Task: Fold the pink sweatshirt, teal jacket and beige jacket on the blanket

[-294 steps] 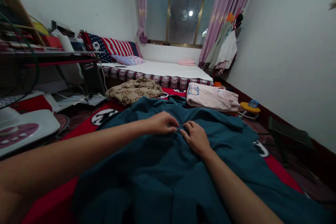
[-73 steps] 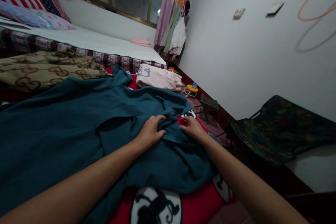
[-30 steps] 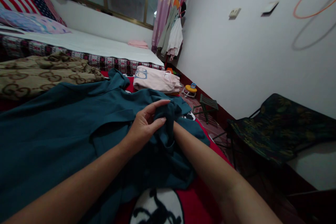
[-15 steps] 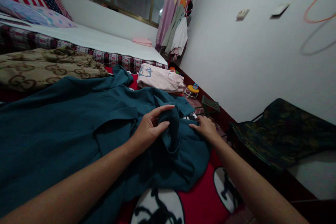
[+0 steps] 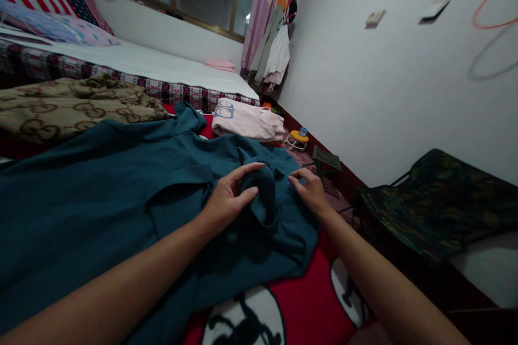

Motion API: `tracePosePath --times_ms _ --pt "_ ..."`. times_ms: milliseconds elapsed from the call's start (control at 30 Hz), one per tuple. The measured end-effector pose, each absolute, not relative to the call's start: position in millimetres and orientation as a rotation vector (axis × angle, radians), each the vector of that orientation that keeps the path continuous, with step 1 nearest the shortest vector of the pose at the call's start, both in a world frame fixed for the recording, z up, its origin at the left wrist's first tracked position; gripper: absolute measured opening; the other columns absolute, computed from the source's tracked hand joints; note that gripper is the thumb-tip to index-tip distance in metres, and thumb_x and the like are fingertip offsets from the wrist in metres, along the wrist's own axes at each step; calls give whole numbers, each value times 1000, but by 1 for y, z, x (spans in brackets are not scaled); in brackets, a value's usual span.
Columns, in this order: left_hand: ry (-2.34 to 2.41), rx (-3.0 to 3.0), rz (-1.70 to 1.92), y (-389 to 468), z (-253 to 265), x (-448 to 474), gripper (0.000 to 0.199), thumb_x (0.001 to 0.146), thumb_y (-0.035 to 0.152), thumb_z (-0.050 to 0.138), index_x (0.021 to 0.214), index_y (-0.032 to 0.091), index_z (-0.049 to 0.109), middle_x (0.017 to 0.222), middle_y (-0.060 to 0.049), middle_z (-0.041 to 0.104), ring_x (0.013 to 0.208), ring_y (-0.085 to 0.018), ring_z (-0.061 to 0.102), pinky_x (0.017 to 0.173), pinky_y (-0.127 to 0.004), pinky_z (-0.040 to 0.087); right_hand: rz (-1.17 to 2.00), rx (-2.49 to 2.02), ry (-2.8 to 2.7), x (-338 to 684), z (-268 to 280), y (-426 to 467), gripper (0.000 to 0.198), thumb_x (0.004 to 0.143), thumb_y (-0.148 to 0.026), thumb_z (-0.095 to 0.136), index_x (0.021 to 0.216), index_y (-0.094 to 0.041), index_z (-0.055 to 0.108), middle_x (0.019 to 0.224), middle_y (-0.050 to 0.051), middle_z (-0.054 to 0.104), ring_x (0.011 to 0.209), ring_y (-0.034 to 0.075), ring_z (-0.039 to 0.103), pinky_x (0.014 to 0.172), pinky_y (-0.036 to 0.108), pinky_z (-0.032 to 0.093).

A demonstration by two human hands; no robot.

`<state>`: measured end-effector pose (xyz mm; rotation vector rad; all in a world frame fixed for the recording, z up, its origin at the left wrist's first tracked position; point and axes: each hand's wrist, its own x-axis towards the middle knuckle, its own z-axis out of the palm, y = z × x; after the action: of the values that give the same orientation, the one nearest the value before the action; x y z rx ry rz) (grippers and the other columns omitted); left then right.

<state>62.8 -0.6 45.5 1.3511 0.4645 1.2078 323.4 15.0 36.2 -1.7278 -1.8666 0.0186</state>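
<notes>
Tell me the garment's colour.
The garment is dark teal; the head view shows it.

Red blanket (image 5: pixel 305 302) (white-patched) beneath teal garment (image 5: pixel 170 164)

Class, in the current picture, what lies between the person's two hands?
In the head view, a raised fold of teal cloth stands against the left hand; flatter teal cloth stretches from it toward the right hand.

Left hand (image 5: pixel 229 194) has a raised fold of the big dark teal fabric garment (image 5: pixel 101 194) between thumb and fingers; right hand (image 5: pixel 308 192) is curled by its right side, can't tell if it's pinching any. Red blanket with white circles (image 5: pixel 308 307) underneath, folded pale pink garment (image 5: pixel 245 123) just beyond.
</notes>
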Motion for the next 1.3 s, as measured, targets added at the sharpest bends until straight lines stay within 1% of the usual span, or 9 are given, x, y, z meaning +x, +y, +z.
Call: tracePosePath --times_ms 100,200,333,533,633,733,967,1133,1300 --pt "488 1366 1247 1 45 63 52 77 22 69 127 14 58 123 -9 66 110 -23 63 95 -31 51 690 -1501 -2023 308 48 -19 38 92 -49 46 92 -17 66 87 5 68 84 19 62 78 31 46" --pt "506 1360 1251 1 46 64 52 77 22 69 127 14 58 124 -9 65 111 -23 62 94 -30 51 953 -1462 -2198 298 60 -51 42 77 -48 68 106 -17 64 100 5 67 92 20 61 81 29 45" --pt "484 1388 1152 -4 48 66 58 80 28 67 134 17 50 122 -9 65 103 -23 65 83 -29 55 992 -1644 -2189 310 78 -84 25 75 -39 71 74 -15 63 71 0 58 70 14 53 63 24 39" --pt "563 1611 1070 -5 43 70 51 91 35 53 137 17 44 104 -7 67 83 -18 67 82 -32 53 1355 -1902 -1711 378 86 -114 61 78 -71 54 52 -16 46 49 -4 37 45 5 28 45 22 23" --pt "728 1705 1102 0 31 72 41 92 29 47 130 15 48 104 -8 67 81 -17 67 79 -33 53 1214 -2053 -1682 390 83 -102 64 73 -77 55 54 -16 52 50 -3 44 44 6 33 43 21 26" --pt "825 1893 1016 3 18 73 33 87 17 48 119 15 56 103 -9 68 90 -20 66 82 -34 52 975 -1996 -1578 372 86 -68 58 75 -72 58 82 -15 65 70 4 64 56 11 54 48 20 39" --pt "797 2438 772 -4 6 71 54 80 11 56 133 19 50 123 -11 63 108 -27 58 95 -43 46 861 -2023 -1300 291 70 40 50 86 -54 60 119 -16 56 85 10 71 61 13 66 50 20 50" --pt "598 2413 860 -10 11 67 72 83 11 51 150 24 27 135 -8 57 113 -21 58 97 -37 47 656 -2142 -1435 275 70 87 26 77 -30 72 97 -14 69 73 6 69 60 16 65 56 26 53" --pt "950 2368 1177 -10 23 64 51 87 12 45 137 22 46 128 -8 60 115 -23 56 101 -40 44 114 -2248 -1464 313 93 114 21 79 -21 61 95 -14 71 92 12 70 100 27 64 84 34 50"
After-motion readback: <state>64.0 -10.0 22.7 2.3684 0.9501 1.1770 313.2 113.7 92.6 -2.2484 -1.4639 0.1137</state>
